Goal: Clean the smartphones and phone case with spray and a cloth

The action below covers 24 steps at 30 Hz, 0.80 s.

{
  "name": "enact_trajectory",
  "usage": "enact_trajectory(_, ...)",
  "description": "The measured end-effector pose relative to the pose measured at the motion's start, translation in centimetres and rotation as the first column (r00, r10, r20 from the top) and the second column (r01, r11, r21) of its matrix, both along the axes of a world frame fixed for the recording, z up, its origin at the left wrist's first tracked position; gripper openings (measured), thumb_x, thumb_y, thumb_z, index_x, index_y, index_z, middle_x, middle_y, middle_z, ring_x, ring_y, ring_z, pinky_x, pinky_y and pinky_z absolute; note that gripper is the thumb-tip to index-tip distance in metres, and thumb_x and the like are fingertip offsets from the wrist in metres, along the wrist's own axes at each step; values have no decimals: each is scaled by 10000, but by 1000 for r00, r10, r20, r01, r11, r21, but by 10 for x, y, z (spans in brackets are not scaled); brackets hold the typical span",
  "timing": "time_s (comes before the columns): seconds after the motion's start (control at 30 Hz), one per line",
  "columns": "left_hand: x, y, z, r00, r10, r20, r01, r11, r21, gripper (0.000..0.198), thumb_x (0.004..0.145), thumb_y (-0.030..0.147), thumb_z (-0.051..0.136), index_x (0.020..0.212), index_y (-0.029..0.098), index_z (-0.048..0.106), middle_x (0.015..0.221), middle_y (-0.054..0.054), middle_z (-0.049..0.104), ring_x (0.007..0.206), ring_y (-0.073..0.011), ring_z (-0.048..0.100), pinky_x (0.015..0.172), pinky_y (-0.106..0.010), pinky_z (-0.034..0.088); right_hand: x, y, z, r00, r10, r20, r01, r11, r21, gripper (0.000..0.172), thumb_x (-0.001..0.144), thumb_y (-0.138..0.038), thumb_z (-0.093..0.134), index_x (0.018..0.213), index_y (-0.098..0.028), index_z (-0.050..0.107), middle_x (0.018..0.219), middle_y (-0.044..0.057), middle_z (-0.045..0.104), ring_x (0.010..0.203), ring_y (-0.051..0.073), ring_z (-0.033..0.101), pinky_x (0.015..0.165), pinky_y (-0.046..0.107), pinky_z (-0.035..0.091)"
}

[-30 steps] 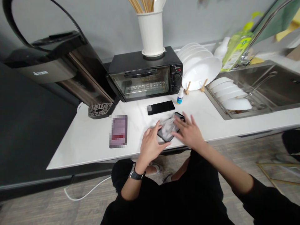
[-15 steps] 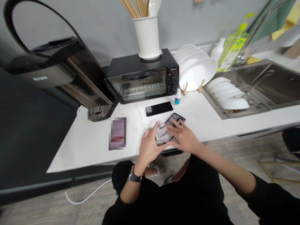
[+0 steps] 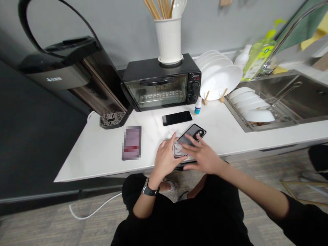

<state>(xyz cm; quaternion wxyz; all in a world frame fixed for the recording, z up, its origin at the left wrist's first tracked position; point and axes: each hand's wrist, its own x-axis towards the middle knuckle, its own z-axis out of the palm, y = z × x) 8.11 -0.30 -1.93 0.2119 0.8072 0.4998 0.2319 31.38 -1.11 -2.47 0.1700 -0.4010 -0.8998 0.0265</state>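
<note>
My left hand curls around a crumpled, light grey cloth-like wad, which sits between thumb and fingers at the counter's front edge. My right hand has its fingers spread over the wad and the lower part of a clear-grey phone case. The case has a black rim and a round camera opening; whether a phone is inside I cannot tell. Behind it lies a black phone, screen up. Right of that phone stands a small white bottle with a blue label.
A blurred-out purple packet lies to the left on the white counter. Behind are a water dispenser, a toaster oven bearing a white utensil holder, and racked plates. A sink with bowls is at right.
The view has shifted slightly, so the counter objects sit a little further right. My right hand has drawn slightly away from the left thumb, and more of the phone case shows.
</note>
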Motion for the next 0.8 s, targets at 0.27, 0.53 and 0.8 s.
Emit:
enact_trajectory(0.27, -1, 1, -1, 1000, -14, 22, 14, 1000, 2, 1143, 803, 394, 891, 1688, 313, 173, 1492, -59, 637, 1247, -309, 581, 1106, -476, 453, 0, -4, -1, 999, -37, 12, 37, 999, -4, 714, 1003, -686, 532, 1484, -164, 610, 1560, 136, 587, 1590, 399, 311, 1277, 665, 264)
enact_trajectory(0.53, -1, 1, -2, 1000, -7, 6, 7, 1000, -1, 1149, 783, 391, 908, 1685, 291, 203, 1462, -81, 654, 1234, -310, 588, 1098, -463, 463, -4, 0, -5, 995, -88, -48, 90, 995, 48, 697, 996, -677, 557, 1446, -149, 635, 1512, 156, 629, 1567, 425, 350, 1263, 694, 273)
enact_trajectory(0.8, -2, 2, -1, 1000, -18, -8, 18, 1000, 6, 1135, 791, 370, 890, 1684, 295, 194, 1472, -69, 648, 1239, -302, 591, 1100, -458, 462, -4, -5, -4, 993, -59, -105, 68, 994, 83, 646, 979, -641, 625, 1408, -159, 663, 1479, 146, 658, 1560, 415, 372, 1251, 692, 316)
